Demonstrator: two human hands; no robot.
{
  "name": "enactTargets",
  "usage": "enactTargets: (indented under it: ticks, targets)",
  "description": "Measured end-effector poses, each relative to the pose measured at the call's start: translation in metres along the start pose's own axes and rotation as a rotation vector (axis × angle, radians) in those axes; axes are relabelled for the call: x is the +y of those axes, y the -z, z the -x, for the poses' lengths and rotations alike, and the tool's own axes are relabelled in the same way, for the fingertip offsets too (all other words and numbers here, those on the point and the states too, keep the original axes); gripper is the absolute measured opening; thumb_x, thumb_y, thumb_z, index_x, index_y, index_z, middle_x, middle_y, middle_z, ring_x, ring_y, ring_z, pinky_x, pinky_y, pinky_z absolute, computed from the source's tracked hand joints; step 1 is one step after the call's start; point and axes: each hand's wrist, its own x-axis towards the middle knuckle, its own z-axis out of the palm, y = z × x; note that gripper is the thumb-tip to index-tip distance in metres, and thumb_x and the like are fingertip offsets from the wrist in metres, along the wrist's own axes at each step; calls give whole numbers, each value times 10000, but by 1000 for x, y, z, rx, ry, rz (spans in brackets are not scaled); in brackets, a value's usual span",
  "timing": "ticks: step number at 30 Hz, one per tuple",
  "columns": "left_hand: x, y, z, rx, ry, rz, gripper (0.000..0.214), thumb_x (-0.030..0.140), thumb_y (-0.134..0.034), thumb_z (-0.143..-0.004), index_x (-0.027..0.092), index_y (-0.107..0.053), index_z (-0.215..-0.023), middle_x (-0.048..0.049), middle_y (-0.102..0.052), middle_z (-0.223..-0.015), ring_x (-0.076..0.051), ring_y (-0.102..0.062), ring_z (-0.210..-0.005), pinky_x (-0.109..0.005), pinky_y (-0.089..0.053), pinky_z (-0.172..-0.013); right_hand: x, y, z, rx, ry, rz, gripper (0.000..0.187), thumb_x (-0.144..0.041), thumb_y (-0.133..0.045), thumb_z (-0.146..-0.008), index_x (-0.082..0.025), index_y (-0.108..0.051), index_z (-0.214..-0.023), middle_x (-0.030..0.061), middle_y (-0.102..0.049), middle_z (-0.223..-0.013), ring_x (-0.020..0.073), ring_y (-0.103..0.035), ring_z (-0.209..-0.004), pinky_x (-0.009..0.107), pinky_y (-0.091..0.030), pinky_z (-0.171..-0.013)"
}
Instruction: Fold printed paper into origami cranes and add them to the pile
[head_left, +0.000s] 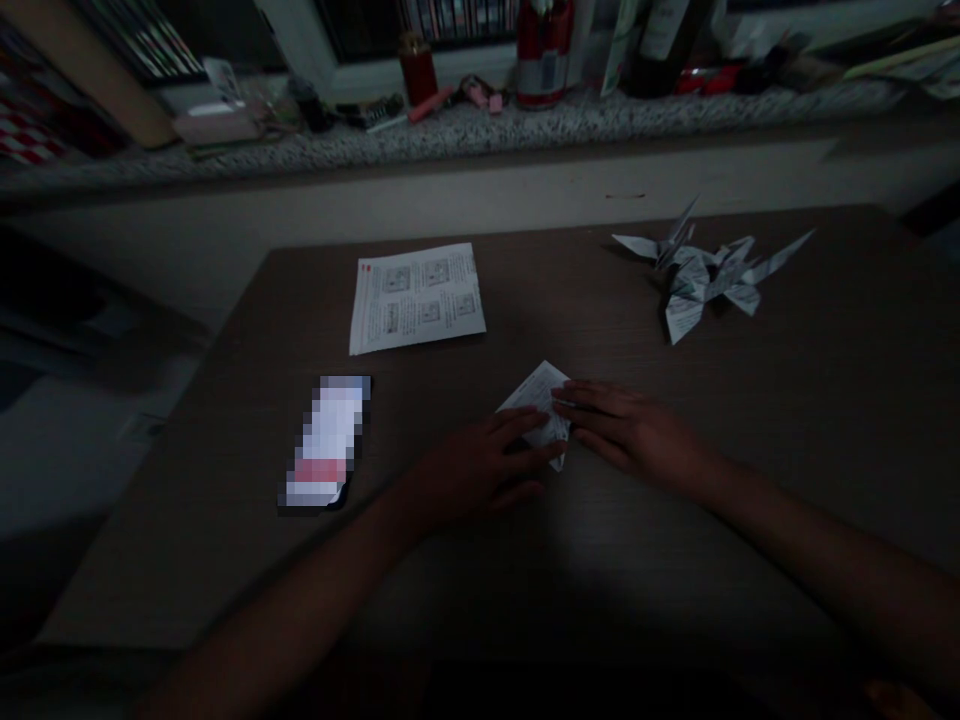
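A small folded piece of printed paper [538, 393] lies on the dark wooden table [825, 400], near its middle. My left hand [480, 470] rests on the paper's lower left part, fingers stretched flat over it. My right hand [622, 425] presses its right edge with fingers laid out flat. Both hands touch the paper; neither lifts it. The paper's lower half is hidden under my fingers.
A printed sheet [416, 297] lies flat at the back left of the table. A phone [326, 440] lies to the left of my hands. Folded paper cranes [705, 275] sit at the back right. A cluttered stone ledge [480, 130] runs behind the table.
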Motion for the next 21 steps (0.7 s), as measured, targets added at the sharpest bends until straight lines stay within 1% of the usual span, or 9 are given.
enactTargets:
  ticks: [2, 6, 11, 15, 18, 21]
  targets:
    - [0, 2, 1, 1, 3, -5, 486, 425, -527, -1062, 258, -505, -1517, -171, -451, -1591, -333, -440, -1479, -526, -470, -1145, -2, 0, -1, 9, -23, 0, 391, -242, -569, -1024, -261, -636, -1409, 100, -645, -1453, 290, -579, -1372, 538, -504, -1133]
    - [2, 3, 1, -14, 20, -24, 488, 432, -516, -1066, 263, -501, -1523, -153, -450, -1600, -324, -458, -1466, -520, -461, -1154, -5, -1, -1, 13, -40, 12, 360, -243, -549, -1035, -227, -659, -1377, 120, -654, -1434, 290, -588, -1360, 527, -514, -1121]
    - [1, 1, 1, 0, 18, 0, 481, 417, -536, -1061, 268, -508, -1517, -150, -453, -1600, -319, -446, -1477, -517, -470, -1150, -5, -3, 0, 18, -46, 10, 397, -231, -568, -1023, -260, -633, -1413, 112, -638, -1457, 300, -596, -1351, 558, -502, -1129]
    - [2, 0, 0, 17, 17, 2, 474, 416, -542, -1058, 270, -519, -1508, -155, -460, -1592, -324, -456, -1467, -536, -472, -1145, -5, -2, 0, 17, -41, -7, 379, -231, -559, -1026, -242, -650, -1394, 121, -644, -1447, 301, -599, -1348, 555, -496, -1136]
    - [1, 0, 0, 13, 2, -13, 476, 413, -538, -1058, 261, -520, -1508, -169, -459, -1586, -330, -457, -1465, -537, -471, -1144, -7, -1, -2, 12, -60, -22, 357, -242, -553, -1034, -242, -665, -1373, 111, -663, -1423, 288, -598, -1348, 535, -494, -1142]
    - [0, 2, 2, -11, -6, -12, 490, 421, -540, -1056, 274, -504, -1522, -172, -421, -1611, -343, -434, -1482, -545, -455, -1156, -11, -1, -5, 48, -115, -49, 311, -260, -571, -1029, -244, -714, -1304, 103, -696, -1367, 279, -620, -1320, 494, -534, -1101]
